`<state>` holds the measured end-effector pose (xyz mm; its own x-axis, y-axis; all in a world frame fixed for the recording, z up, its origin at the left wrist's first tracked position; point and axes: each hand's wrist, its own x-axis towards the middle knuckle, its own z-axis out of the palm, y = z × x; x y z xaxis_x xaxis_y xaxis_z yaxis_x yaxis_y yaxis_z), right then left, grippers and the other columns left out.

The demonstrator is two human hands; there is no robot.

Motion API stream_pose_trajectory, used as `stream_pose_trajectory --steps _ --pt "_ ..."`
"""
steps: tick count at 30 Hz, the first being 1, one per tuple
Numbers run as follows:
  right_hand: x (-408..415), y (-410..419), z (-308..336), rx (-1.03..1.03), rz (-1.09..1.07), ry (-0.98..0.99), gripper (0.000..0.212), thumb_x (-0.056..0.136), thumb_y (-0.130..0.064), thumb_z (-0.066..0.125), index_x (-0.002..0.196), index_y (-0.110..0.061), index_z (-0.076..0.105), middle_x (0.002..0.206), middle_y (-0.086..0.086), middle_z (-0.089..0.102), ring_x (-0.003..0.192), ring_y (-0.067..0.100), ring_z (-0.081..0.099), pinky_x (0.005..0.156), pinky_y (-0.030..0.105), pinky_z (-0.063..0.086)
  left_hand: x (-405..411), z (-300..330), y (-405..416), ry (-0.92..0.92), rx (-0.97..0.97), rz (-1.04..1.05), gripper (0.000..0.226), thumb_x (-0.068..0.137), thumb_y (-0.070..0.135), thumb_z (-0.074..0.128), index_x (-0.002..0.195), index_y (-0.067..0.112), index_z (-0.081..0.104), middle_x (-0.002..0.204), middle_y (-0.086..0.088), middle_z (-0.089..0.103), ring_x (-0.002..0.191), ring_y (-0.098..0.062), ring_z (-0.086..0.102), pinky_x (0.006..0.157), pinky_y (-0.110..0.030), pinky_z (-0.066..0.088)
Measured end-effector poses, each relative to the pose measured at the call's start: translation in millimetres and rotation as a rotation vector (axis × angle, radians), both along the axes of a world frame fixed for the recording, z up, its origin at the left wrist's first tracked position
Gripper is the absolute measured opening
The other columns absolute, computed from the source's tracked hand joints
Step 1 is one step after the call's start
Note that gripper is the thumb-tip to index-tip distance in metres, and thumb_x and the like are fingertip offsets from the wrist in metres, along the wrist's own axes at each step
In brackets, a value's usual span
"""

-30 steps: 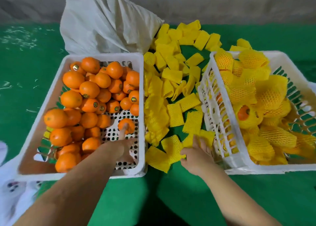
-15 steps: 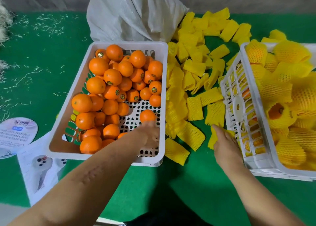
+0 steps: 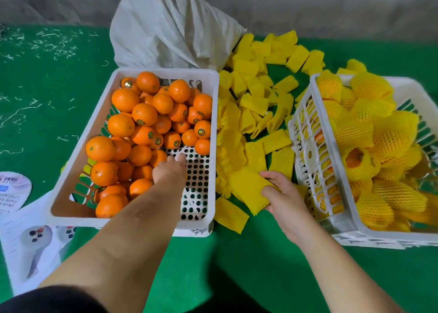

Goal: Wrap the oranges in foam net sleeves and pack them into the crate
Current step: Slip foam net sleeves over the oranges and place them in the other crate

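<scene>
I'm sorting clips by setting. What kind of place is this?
Probably a small fruit-packing spot: a white crate of bare oranges, a pile of yellow foam net sleeves, and a crate of wrapped oranges.

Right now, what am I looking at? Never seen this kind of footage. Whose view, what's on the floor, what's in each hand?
No machine here: a camera worn on a person's head looks forward and down at their two bare hands. On the green surface stand two white crates. The left crate holds bare oranges; the right crate holds oranges already in yellow net sleeves. Loose foam sleeves lie piled between them, with a grey sack behind. The left hand reaches into the left crate; whether it holds an orange cannot be told. The right hand grips one flat foam sleeve from the pile.
</scene>
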<state>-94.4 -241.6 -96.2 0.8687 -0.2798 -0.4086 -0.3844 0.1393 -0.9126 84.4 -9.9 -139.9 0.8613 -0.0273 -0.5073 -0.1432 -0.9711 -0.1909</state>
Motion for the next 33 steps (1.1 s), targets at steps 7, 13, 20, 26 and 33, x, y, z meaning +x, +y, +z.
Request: stream_pose_trajectory --steps 7,13,20,26,33 --pt "-7 37 18 0.044 0.278 -0.122 0.058 0.091 -0.014 0.068 0.128 -0.058 0.06 0.127 -0.037 0.06 0.118 -0.012 0.058 0.089 0.013 0.051 3 42 14 -0.001 -0.521 0.414 0.063 0.09 0.057 0.071 0.132 0.013 0.057 0.135 -0.013 0.054 0.116 -0.033 0.061 0.093 -0.045 0.056" --pt "4 64 34 0.013 -0.117 -0.094 0.037 0.093 -0.022 0.076 0.111 -0.05 0.06 0.133 -0.008 0.061 0.12 0.019 0.062 0.097 0.048 0.055 -71 107 14 -0.179 -1.558 0.571 0.048 0.083 0.069 0.073 0.121 0.04 0.066 0.114 0.013 0.071 0.102 -0.011 0.07 0.069 -0.024 0.06" --pt "11 53 60 0.561 -0.066 -0.29 0.053 0.088 -0.022 0.073 0.137 -0.019 0.053 0.133 0.015 0.068 0.122 0.028 0.065 0.104 0.045 0.053 -123 129 -41 0.051 -1.79 0.483 0.049 0.09 0.058 0.067 0.119 0.019 0.072 0.107 -0.006 0.078 0.091 -0.021 0.073 0.082 -0.033 0.064" --pt "-4 44 63 0.412 -0.075 -0.326 0.058 0.076 -0.003 0.052 0.13 -0.023 0.063 0.129 0.015 0.068 0.104 0.025 0.062 0.094 0.036 0.047 -128 121 -62 0.247 -1.825 0.654 0.061 0.089 0.054 0.058 0.136 0.016 0.06 0.126 -0.02 0.07 0.108 -0.03 0.07 0.094 -0.046 0.059" --pt "-10 45 54 0.213 0.012 -0.31 0.051 0.086 -0.035 0.078 0.134 -0.041 0.064 0.133 -0.008 0.068 0.122 0.011 0.064 0.093 0.028 0.054 -122 114 -60 0.419 -1.912 0.746 0.066 0.095 0.063 0.056 0.146 0.022 0.053 0.138 -0.009 0.069 0.123 -0.021 0.069 0.099 -0.036 0.055"
